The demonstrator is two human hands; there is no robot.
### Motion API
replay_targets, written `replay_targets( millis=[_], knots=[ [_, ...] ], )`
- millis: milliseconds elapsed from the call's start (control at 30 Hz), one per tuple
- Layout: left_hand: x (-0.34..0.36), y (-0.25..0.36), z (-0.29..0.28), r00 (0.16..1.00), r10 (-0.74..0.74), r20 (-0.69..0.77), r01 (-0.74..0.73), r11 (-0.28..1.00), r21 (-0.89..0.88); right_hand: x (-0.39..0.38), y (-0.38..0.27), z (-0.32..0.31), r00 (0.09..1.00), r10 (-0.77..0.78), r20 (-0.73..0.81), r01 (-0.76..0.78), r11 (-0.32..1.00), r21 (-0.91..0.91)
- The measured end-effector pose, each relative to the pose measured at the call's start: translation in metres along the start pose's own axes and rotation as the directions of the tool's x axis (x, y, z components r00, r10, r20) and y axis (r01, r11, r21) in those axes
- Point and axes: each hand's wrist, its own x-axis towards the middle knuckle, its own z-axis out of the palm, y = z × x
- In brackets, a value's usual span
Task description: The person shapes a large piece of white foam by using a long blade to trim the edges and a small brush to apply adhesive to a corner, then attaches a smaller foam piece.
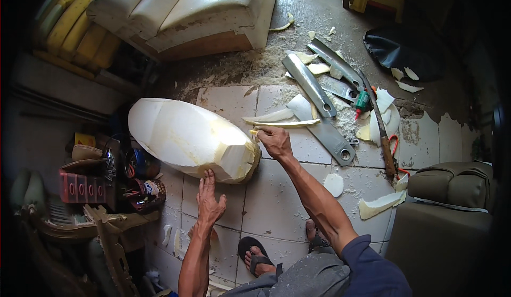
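Observation:
A long white foam block (181, 129), carved like a motorcycle seat and yellowish toward its right end, lies on the tiled floor in front of me. My left hand (211, 201) is open, its stretched fingertips resting on the block's near edge. Just off the block's right end, my right hand (275, 141) pinches a small yellow piece (253, 132) that looks like foam. Whether that piece touches the block, I cannot tell. Thin curved foam offcuts (282, 121) lie beyond my right hand.
Right of the block lie metal blades (310, 84), a green bottle with a red tip (362, 103), a wooden-handled tool (386, 153) and foam scraps. A pale sofa (213, 15) stands at the back, a brown padded seat (442, 233) at right. Left are containers and a red box (82, 187).

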Motion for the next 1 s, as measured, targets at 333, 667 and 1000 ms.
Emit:
replay_targets(
  millis=[333,667,1000],
  knots=[
    [0.001,-0.003,0.004,0.999,0.035,0.001,-0.035,0.999,-0.02,-0.004,0.048,0.006,0.983,-0.107,0.15,0.13,0.979,-0.155],
    [0.0,-0.001,0.008,0.998,0.05,-0.042,-0.052,0.997,-0.063,-0.02,0.044,-0.003,0.98,0.185,0.078,-0.175,0.977,-0.12],
    [0.003,-0.004,0.01,0.992,0.094,-0.082,-0.099,0.993,-0.062,-0.089,0.06,0.02,0.922,0.34,0.183,-0.366,0.921,0.131]
  ],
)
